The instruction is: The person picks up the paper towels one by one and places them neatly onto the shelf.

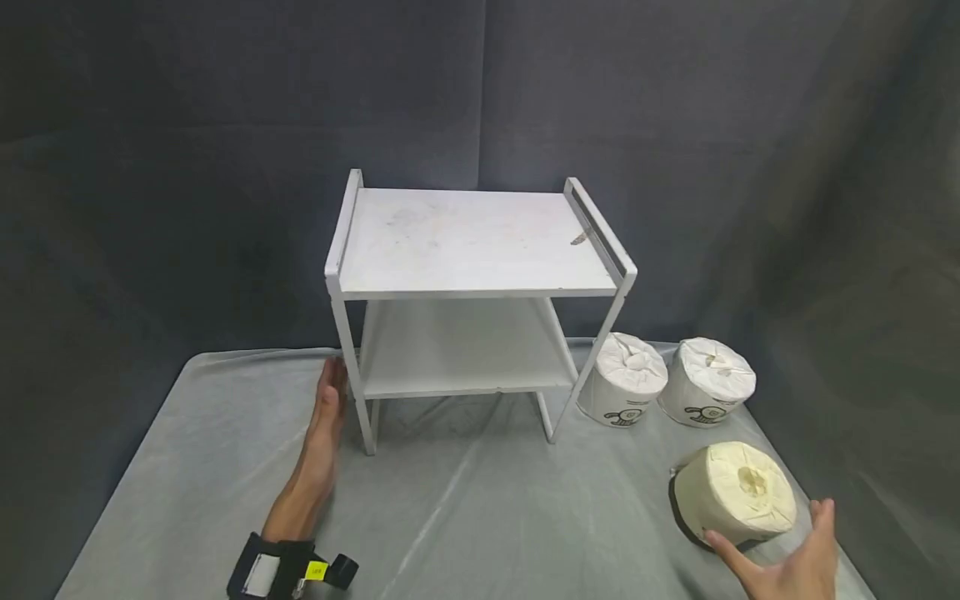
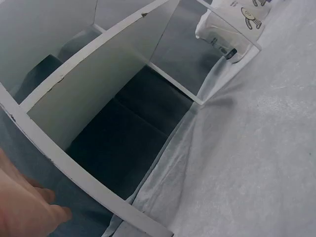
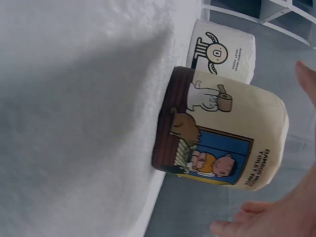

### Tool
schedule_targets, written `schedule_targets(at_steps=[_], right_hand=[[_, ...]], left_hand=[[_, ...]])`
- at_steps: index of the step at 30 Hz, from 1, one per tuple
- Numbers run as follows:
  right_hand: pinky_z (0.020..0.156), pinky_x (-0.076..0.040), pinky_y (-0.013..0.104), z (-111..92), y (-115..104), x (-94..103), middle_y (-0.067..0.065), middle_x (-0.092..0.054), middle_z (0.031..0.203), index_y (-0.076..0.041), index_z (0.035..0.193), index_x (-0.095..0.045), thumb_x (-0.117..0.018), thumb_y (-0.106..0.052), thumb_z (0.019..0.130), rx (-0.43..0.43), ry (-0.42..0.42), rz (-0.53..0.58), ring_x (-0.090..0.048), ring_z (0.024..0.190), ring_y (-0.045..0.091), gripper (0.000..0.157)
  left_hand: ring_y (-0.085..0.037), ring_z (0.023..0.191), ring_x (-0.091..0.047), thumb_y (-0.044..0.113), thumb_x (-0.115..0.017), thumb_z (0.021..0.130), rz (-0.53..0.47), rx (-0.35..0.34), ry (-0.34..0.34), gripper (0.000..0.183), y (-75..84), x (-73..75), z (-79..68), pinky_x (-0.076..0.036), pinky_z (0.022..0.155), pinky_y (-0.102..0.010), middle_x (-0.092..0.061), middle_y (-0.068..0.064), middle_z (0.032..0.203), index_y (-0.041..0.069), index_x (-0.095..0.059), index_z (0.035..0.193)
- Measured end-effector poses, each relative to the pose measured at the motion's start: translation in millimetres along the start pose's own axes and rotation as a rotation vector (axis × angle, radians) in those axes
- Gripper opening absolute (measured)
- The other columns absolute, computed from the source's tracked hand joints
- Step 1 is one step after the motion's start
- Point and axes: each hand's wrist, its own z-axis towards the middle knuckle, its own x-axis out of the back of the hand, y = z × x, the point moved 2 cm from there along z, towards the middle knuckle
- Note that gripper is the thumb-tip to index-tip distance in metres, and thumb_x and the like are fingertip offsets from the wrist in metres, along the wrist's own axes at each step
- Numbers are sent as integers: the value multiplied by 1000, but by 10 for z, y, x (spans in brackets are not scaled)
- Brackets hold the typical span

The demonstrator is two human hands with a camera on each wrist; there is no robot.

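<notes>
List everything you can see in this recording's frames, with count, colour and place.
Two-tier shelf: one, white, middle of the cloth
White toilet rolls: two, white with black print, right of the shelf
Cream toilet roll: one, cream with a dark printed base, in front of the white pair
Cloth: one, light grey, under the shelf and rolls
Backdrop: dark grey, behind and at the sides
Wrist strap: one, black with a yellow tag, on the left wrist
Left hand: one, bare, beside the shelf's left side
Right hand: one, bare, next to the cream roll
</notes>
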Motion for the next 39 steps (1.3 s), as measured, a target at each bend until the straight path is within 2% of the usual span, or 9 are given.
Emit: schedule_targets(at_steps=[6,9,16,20,24,30,34,39], right_hand=[[113,-17,62,-27,34,-40,40,-24,150,5,156,-3,-93,-26,55,-178,-112,-81,-23,140,51,138],[113,-18,62,-21,61,-58,39,-20,153,3,156,2,-92,-32,59,-234,-150,-107,-21,141,50,139],[113,-18,61,10,141,-70,38,-22,153,2,156,3,-92,-28,58,-242,-173,-73,-23,141,49,140],[112,-18,63,35,156,-84,38,-17,155,3,155,8,-90,-34,62,-286,-226,-98,-20,142,50,140],[113,-17,63,59,164,-99,39,-11,156,4,155,8,-89,-31,63,-293,-245,-80,-17,142,51,139],[112,-17,64,90,194,-137,35,-2,159,5,155,7,-89,-27,62,-257,-244,-51,-16,140,55,138],[108,-21,68,96,213,-161,33,-5,160,2,156,6,-90,-25,61,-257,-225,-27,-22,136,59,137],[108,-22,68,112,252,-180,32,-9,159,-4,157,5,-90,-24,61,-305,-186,10,-26,131,62,137]], left_hand=[[-20,151,6,57,-18,102,-35,-6,22,74,-38,-34,70,6,119,-48,7,-4,167,16,6,159],[-21,151,6,59,-17,101,-46,1,25,77,-50,-60,105,6,119,-47,8,-4,167,16,6,159],[-24,151,9,63,-16,99,-61,-39,18,79,-50,-126,171,8,117,-53,9,-5,167,17,5,160],[-24,150,13,64,-14,98,-76,-23,20,80,-43,-157,186,11,116,-56,12,-4,166,18,7,160],[-23,150,16,64,-13,98,-85,-1,27,81,-29,-189,199,12,116,-53,13,-6,166,15,10,159],[-21,150,13,62,-14,99,-109,-37,45,81,-33,-207,226,13,117,-47,7,-9,166,13,6,159],[-21,150,15,62,-14,99,-125,-44,41,82,-37,-209,233,15,117,-46,9,-9,166,11,8,159],[-22,149,15,61,-13,99,-113,-53,13,80,-36,-221,246,16,116,-49,9,-9,165,13,8,159]])
